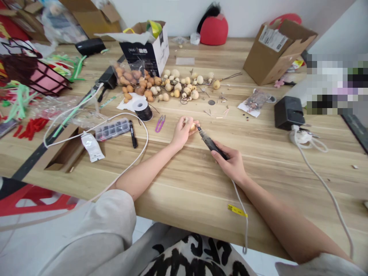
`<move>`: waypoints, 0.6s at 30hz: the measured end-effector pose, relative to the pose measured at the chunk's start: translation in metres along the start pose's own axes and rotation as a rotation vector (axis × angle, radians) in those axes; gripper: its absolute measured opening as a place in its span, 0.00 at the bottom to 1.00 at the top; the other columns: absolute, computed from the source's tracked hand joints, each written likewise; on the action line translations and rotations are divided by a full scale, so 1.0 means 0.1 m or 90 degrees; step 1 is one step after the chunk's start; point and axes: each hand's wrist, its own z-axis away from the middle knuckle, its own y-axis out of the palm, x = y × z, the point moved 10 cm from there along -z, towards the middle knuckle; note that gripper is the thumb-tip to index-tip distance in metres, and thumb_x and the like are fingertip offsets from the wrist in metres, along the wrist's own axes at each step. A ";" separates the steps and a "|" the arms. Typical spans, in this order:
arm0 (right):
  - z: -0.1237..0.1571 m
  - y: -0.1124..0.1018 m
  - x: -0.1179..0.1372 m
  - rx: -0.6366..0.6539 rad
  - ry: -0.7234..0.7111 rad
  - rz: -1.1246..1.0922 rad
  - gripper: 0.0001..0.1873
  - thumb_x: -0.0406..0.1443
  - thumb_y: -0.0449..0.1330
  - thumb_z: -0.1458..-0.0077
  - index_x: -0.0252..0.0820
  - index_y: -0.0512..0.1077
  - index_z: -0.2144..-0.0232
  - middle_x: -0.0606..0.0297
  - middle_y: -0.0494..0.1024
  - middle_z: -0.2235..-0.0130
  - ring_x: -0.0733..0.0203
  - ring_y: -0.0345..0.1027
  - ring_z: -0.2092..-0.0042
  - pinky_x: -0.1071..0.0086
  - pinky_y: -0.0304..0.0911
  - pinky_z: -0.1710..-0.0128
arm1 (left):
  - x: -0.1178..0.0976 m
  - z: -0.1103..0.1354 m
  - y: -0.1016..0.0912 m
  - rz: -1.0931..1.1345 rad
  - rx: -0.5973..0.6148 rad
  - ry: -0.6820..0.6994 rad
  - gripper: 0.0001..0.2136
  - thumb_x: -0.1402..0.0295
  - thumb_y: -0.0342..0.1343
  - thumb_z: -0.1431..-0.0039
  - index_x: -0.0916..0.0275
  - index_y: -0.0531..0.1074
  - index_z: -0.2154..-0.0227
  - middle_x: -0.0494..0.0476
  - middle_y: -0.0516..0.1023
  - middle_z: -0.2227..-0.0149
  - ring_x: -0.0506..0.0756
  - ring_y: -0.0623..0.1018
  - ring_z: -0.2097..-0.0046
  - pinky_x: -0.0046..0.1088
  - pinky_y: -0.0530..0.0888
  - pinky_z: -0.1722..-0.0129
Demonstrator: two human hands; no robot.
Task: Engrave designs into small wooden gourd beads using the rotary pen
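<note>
Working left to right from the hands, at 9 o'clock lie one white squeeze tube (92,147), one plastic compartment box (112,129) and one black marker (133,134), with one spool of black wire (143,110) and one pair of purple snips (160,123) nearer 11 o'clock. The left hand (182,132) rests over the worktop (184,180), its fingers (186,122) closed in a pinch on one small gourd (193,127). Just beside the gourd is the tip of one engraving pen (211,143), clenched in the fingers (216,152) of the right hand (230,165). The pen's white cord (240,207) drops over the near edge at 5 o'clock. Dozens of loose gourds (178,86), too many to count, spread at 12 o'clock below one printed box (145,50). One cardboard box (277,51) stands at 1 o'clock, and one black power adapter (289,113) sits at 2 o'clock, well apart from the right hand across open wood.
</note>
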 end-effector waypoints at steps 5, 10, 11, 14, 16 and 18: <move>0.00 -0.02 -0.01 -0.010 -0.005 0.006 0.25 0.43 0.62 0.45 0.38 0.79 0.48 0.59 0.85 0.60 0.48 0.80 0.56 0.59 0.75 0.58 | 0.00 -0.01 0.00 0.003 0.002 -0.001 0.09 0.62 0.54 0.34 0.61 0.63 0.64 0.55 0.80 0.61 0.49 0.83 0.61 0.33 0.78 0.50; 0.00 -0.01 -0.02 -0.001 -0.005 0.009 0.25 0.44 0.62 0.45 0.38 0.78 0.47 0.59 0.85 0.60 0.49 0.80 0.57 0.60 0.75 0.59 | 0.04 -0.02 -0.01 0.000 -0.009 -0.020 0.08 0.63 0.52 0.33 0.63 0.65 0.63 0.58 0.81 0.59 0.50 0.83 0.59 0.31 0.78 0.50; 0.00 -0.01 -0.02 -0.004 -0.003 0.009 0.25 0.43 0.62 0.45 0.38 0.78 0.47 0.58 0.85 0.60 0.49 0.80 0.57 0.60 0.75 0.59 | 0.04 -0.02 -0.01 0.002 -0.008 -0.021 0.09 0.62 0.52 0.33 0.63 0.66 0.63 0.59 0.81 0.58 0.50 0.83 0.59 0.32 0.78 0.50; 0.00 -0.02 -0.03 -0.015 0.007 0.008 0.25 0.43 0.62 0.45 0.38 0.79 0.48 0.57 0.85 0.58 0.49 0.80 0.58 0.59 0.75 0.59 | 0.03 -0.02 0.00 0.009 -0.002 -0.014 0.10 0.61 0.53 0.33 0.63 0.65 0.64 0.60 0.81 0.58 0.50 0.83 0.60 0.32 0.78 0.51; 0.00 -0.01 -0.03 -0.012 0.007 0.004 0.25 0.43 0.62 0.46 0.38 0.79 0.48 0.57 0.85 0.58 0.48 0.80 0.57 0.58 0.75 0.58 | 0.03 -0.02 0.01 0.009 0.000 -0.012 0.10 0.60 0.53 0.33 0.63 0.65 0.64 0.60 0.82 0.58 0.50 0.83 0.60 0.31 0.79 0.52; 0.01 0.00 -0.01 0.001 -0.001 0.000 0.25 0.43 0.62 0.46 0.38 0.78 0.48 0.58 0.85 0.58 0.48 0.80 0.55 0.58 0.75 0.56 | 0.03 -0.02 0.01 0.003 0.001 -0.016 0.10 0.61 0.52 0.33 0.63 0.65 0.63 0.60 0.82 0.57 0.50 0.83 0.61 0.32 0.79 0.52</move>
